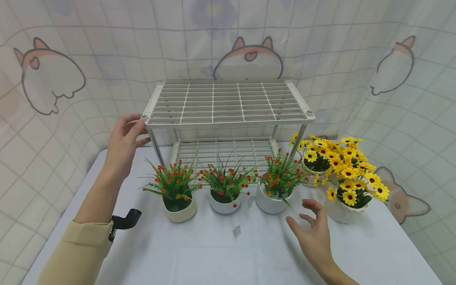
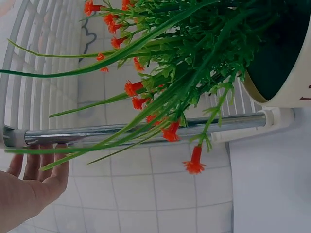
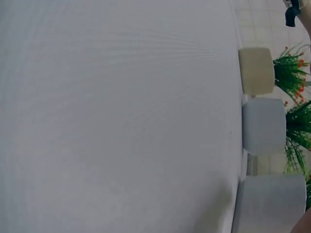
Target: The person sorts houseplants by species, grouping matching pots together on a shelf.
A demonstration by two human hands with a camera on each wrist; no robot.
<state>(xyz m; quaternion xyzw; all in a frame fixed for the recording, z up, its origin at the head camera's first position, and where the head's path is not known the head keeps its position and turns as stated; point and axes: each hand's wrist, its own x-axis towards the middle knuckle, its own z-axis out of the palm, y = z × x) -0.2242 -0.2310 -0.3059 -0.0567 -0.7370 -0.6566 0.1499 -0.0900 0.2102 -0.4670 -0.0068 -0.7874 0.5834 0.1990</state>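
The left hand (image 1: 124,138) rests its fingers on the near-left corner of the white wire rack (image 1: 228,103), thumb underneath, steadying it without a tight grip. The right hand (image 1: 313,233) hovers open just above the table (image 1: 228,253), fingers spread and relaxed, holding nothing; it is nearest the right-hand red-flower pot (image 1: 272,198), just in front of it.

To do this well, I judge the left hand should keep the rack braced at that corner post while the right closes round the pot's body — low on the white wall, not on the thin stems, which would bend.

The count: three small pots of red flowers in a row in front of the rack — a cream pot (image 1: 179,209) at left, a white pot (image 1: 225,202) in the middle, a white one at right. Two pots of yellow flowers (image 1: 347,174) stand at the right. One rack, with two tiers.
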